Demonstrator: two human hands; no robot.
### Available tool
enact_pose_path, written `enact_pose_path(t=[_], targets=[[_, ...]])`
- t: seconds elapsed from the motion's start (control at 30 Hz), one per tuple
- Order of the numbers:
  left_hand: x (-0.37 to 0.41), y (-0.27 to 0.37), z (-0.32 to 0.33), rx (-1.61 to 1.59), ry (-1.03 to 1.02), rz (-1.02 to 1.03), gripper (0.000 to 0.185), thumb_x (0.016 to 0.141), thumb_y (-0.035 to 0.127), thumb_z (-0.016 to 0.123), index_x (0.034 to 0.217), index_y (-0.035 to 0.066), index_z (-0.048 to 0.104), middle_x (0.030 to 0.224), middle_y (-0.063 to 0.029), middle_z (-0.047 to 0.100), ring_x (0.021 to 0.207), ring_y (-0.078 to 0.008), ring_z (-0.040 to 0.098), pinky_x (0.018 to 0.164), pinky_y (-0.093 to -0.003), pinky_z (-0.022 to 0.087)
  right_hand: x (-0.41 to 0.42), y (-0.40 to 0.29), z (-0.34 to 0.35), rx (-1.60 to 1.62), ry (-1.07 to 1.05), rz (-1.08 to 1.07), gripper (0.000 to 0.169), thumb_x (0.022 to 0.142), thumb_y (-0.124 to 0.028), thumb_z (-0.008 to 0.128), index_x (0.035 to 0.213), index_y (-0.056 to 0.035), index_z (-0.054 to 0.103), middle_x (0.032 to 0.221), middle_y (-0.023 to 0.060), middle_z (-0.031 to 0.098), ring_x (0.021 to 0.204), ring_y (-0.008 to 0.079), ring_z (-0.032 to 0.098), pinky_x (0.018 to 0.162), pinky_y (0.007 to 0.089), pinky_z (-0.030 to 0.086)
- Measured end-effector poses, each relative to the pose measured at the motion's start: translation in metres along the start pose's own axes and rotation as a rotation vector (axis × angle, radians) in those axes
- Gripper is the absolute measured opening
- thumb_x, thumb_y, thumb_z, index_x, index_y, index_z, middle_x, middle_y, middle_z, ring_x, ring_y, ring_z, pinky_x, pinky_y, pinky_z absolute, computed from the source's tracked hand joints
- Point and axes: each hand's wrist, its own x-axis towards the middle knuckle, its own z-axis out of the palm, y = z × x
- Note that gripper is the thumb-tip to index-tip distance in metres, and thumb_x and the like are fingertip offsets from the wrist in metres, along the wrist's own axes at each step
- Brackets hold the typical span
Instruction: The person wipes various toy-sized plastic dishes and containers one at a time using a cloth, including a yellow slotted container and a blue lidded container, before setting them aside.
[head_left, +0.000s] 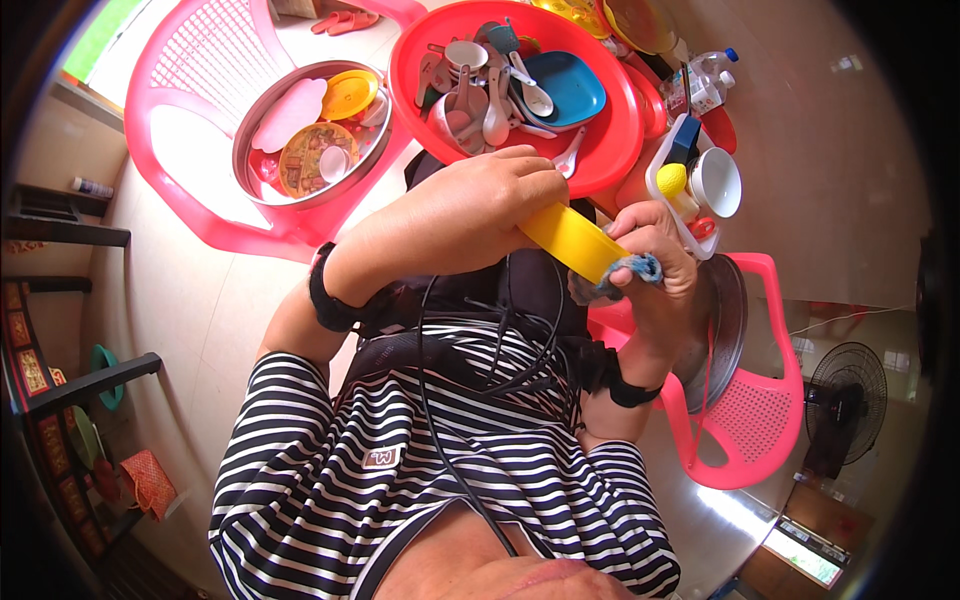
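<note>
A yellow plastic piece (574, 241), perhaps a shallow dish or bowl seen edge-on, is held between my hands above my lap. My left hand (506, 191) grips its left end, with the fingers curled over the far side. At the right end, my right hand (656, 251) pinches a blue-grey cloth (637, 268) against the rim. The inside of the piece is turned out of sight. Just beyond my hands, a large red plastic basin (626, 146) holds ceramic spoons (496, 116), small white bowls (466, 56) and a blue square tray (574, 86).
On a pink plastic chair (172, 202) at left, a round metal pan (244, 184) contains plates and small cups. A white tray (656, 176) at right carries a white bowl (720, 182) and a yellow ball-like item (671, 179). Another pink chair (757, 420) and a fan (844, 397) stand at lower right.
</note>
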Motion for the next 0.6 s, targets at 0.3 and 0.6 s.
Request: enact_pose_path(t=[0.3,0.6], targets=[[-0.001,0.01,0.001,0.219,0.004,0.078,0.032,0.071,0.006,0.071,0.101,0.005,0.059,0.094,-0.0093,0.061,0.096,-0.0298,0.06,0.083,-0.0402,0.05,0.004,-0.003,0.017,-0.329,-0.021,-0.116,0.031,0.069,-0.03,0.085,0.077,-0.0076,0.065,0.093,0.0034,0.061,0.086,0.0169,0.05,0.082,0.0326,0.037],[-0.003,-0.005,-0.014,-0.844,-0.167,-0.134,0.065,0.072,0.03,0.085,0.122,-0.001,0.058,0.112,-0.0048,0.062,0.107,-0.0162,0.06,0.096,-0.0329,0.047,-0.006,0.021,-0.003,0.387,0.013,-0.135,0.057,0.081,-0.061,0.07,0.073,-0.0049,0.06,0.095,0.009,0.057,0.084,0.0178,0.055,0.077,0.0326,0.046]])
